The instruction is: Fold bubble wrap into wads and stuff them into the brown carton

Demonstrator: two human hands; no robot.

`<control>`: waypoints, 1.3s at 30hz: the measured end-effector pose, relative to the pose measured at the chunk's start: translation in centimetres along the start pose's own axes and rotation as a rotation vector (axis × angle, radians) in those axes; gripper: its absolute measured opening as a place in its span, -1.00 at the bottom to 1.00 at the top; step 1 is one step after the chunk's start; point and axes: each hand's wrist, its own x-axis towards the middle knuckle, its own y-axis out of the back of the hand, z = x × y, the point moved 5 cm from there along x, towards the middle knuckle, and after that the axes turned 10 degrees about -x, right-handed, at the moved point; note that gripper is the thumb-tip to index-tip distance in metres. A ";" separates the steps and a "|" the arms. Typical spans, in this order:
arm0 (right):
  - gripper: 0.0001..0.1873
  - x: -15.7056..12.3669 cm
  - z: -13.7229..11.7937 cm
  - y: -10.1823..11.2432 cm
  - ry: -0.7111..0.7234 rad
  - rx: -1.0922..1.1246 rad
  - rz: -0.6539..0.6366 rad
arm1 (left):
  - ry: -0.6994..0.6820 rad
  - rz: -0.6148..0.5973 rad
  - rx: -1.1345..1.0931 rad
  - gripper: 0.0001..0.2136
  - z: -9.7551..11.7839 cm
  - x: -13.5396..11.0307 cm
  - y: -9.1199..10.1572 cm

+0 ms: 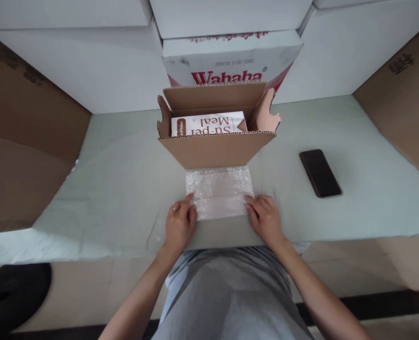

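Note:
A sheet of clear bubble wrap [219,186] lies on the cloth-covered table in front of me, its near part doubled over in a fold. My left hand [181,223] grips its left edge between thumb and index finger, and a ring shows on one finger. At the right edge, my right hand [266,220] pinches the wrap the same way. Just beyond the wrap stands an open cardboard box [218,150] with its flaps up. Inside it is a white carton [209,123] with brown lettering, "Su-per Meal", upside down from my side; its lower part is hidden.
A black phone [320,173] lies on the table to the right. Behind the open box stand a Wahaha box [230,59] and several white boxes [124,71]. Large brown cartons [25,141] flank both sides. A black round object [16,297] is on the floor at left.

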 end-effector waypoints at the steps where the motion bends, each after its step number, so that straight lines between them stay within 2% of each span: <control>1: -0.66 0.1 0.0 0.0 -0.001 -0.004 -0.002 | 0.007 -0.005 0.004 -0.67 0.0 0.1 0.0; 5: -0.67 0.3 -0.1 0.1 0.009 -0.023 -0.011 | 0.002 -0.007 0.014 -0.68 0.1 0.1 0.8; 7: -0.67 0.4 -0.2 0.2 0.014 -0.028 -0.027 | -0.078 0.037 0.021 -0.69 0.6 0.0 1.9; 9: -0.67 0.5 -0.2 0.3 0.015 -0.022 -0.041 | -0.226 0.041 0.001 -0.68 1.4 -0.4 2.6; 11: -0.68 0.7 -0.2 0.4 0.013 -0.007 -0.050 | -0.361 -0.057 -0.037 -0.64 2.0 -1.0 2.5; 13: -0.69 0.9 -0.2 0.5 0.009 0.013 -0.056 | -0.397 -0.193 -0.052 -0.60 1.9 -1.4 1.7; 15: -0.69 1.0 -0.1 0.8 0.011 0.038 -0.068 | -0.361 -0.260 -0.065 -0.57 1.4 -1.5 0.9; 19: -0.70 1.0 0.3 1.7 0.036 0.104 -0.070 | -0.284 -0.253 -0.190 -0.64 0.3 -1.1 0.4; 23: -0.47 0.3 0.6 2.3 0.125 0.108 -0.018 | -0.168 -0.268 -0.365 -0.75 -0.2 -0.4 1.2; 27: -0.73 -0.4 1.0 2.1 0.144 0.159 0.052 | -0.089 -0.290 -0.463 -0.77 -0.6 -0.4 1.7; 31: -0.79 -0.4 1.5 1.7 0.086 0.167 0.070 | -0.082 -0.274 -0.465 -0.59 -1.0 -0.8 1.5; 34: -0.83 -0.3 1.5 1.5 0.063 0.163 0.047 | -0.031 -0.193 -0.478 -0.72 -1.4 -0.8 1.3; 36: -0.88 -0.2 1.6 1.4 0.038 0.165 0.039 | 0.042 -0.146 -0.472 -0.79 -1.6 -0.6 1.1; 39: -0.86 0.1 1.9 1.3 -0.044 0.141 0.069 | 0.211 -0.101 -0.446 -0.75 -1.9 -0.1 0.7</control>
